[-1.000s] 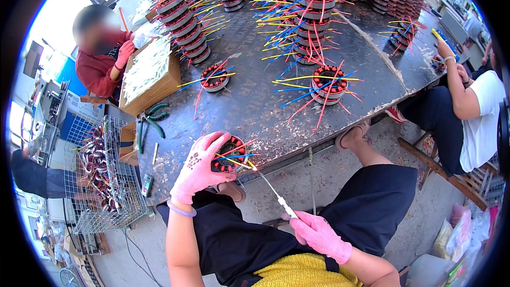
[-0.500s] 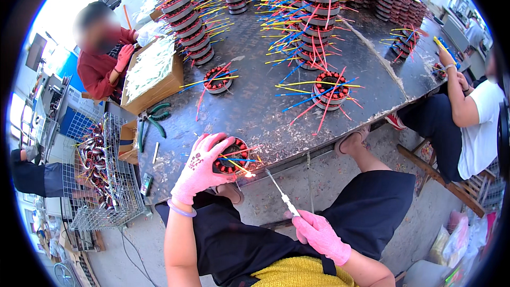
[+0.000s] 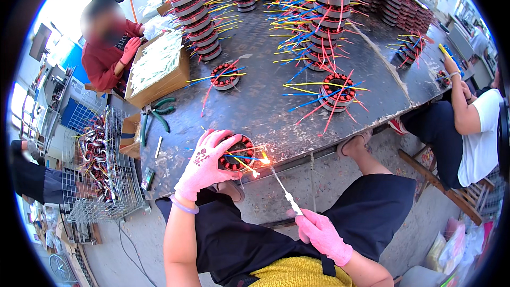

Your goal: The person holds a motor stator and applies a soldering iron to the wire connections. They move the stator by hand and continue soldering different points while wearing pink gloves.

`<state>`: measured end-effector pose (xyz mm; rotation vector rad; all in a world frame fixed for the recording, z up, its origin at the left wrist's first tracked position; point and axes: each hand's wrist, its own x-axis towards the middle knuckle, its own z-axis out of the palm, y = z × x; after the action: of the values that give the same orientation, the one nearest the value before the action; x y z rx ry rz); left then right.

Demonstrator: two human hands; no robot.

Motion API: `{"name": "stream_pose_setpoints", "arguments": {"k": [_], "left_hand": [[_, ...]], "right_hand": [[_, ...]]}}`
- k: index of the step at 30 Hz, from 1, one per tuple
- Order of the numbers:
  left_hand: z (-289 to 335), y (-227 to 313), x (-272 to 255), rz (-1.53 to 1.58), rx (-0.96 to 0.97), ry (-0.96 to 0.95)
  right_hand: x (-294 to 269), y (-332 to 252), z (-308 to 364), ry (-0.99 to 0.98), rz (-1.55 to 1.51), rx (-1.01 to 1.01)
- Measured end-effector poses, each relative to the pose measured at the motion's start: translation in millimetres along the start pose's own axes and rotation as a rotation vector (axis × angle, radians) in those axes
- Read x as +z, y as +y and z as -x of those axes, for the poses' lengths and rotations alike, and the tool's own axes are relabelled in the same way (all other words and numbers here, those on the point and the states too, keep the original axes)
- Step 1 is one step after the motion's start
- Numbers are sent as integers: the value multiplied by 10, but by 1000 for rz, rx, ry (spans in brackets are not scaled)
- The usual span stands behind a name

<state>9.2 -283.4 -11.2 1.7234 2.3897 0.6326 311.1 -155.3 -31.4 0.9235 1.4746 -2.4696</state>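
Note:
My left hand point(image 3: 201, 166), in a pink glove, grips a motor stator point(image 3: 245, 144) at the table's front edge. Red coil ends ring its bore, and yellow and blue wires stick out to the right. One yellow wire's tip glows brightly. My right hand point(image 3: 324, 238), also in pink, is closed round a slim tool point(image 3: 288, 195) with a white handle and a thin metal shaft. Its tip reaches the wire ends, where a small orange flame point(image 3: 265, 158) burns. Whether the tip touches a wire I cannot tell.
Two single stators, one left point(image 3: 224, 76) and one right point(image 3: 337, 92), lie beyond my hands, before tall stator stacks point(image 3: 330, 21). Green-handled pliers point(image 3: 162, 112) lie near a cardboard box point(image 3: 159, 87) of white strips. A wire basket point(image 3: 103, 180) stands left; co-workers sit either side.
The tool's tip has moved up toward the wires, and an orange flame now shows there. The glow on the yellow wire's tip remains. My left hand has shifted slightly right with the stator.

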Motion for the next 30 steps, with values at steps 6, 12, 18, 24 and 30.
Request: {"name": "stream_pose_setpoints", "arguments": {"k": [6, 12, 18, 24, 30], "left_hand": [[8, 1, -2, -6, 3, 6], [-8, -4, -11, 16, 25, -3], [-18, 34, -32, 7, 20, -1], [-22, 19, -21, -2, 49, 12], [0, 40, -94, -23, 25, -19]], "right_hand": [[-41, 69, -26, -7, 76, -26], [-23, 56, -3, -9, 0, -19], [-17, 27, 14, -2, -16, -3], [-14, 19, -2, -15, -31, -4], [-16, -10, 21, -11, 5, -8]]}}
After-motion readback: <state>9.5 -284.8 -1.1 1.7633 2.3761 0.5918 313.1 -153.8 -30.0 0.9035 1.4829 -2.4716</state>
